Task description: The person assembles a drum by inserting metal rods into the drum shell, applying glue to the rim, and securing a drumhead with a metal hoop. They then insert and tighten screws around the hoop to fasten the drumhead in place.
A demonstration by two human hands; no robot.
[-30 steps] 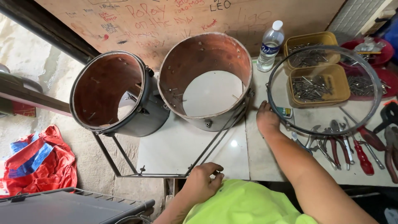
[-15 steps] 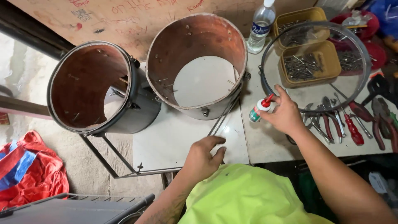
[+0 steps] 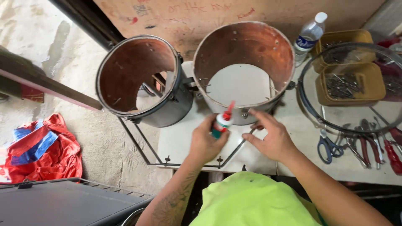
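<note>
My left hand [image 3: 204, 144] grips a small glue bottle [image 3: 220, 124] with a red nozzle and a green and white label. The bottle is upright, just in front of the brown drum shell [image 3: 243, 37]. My right hand [image 3: 271, 138] is beside it with fingers spread and holds nothing. Its fingertips rest near the shell's lower rim and a thin metal rod [image 3: 238, 146]. A second drum shell [image 3: 138, 79], black outside with a metal hoop, stands to the left, half off the white table [image 3: 180, 140].
A clear drum head in a black hoop [image 3: 302, 100] lies at the right over yellow trays [image 3: 379, 81] of screws. Scissors [image 3: 328, 147] and red-handled pliers [image 3: 393, 155] lie below it. A water bottle [image 3: 307, 37] stands behind. Red and blue cloth [image 3: 39, 146] and a dark crate [image 3: 63, 205] are on the floor.
The glue bottle has passed from my right hand to my left hand. Both hands have moved to the front of the brown drum shell, and the camera has shifted right.
</note>
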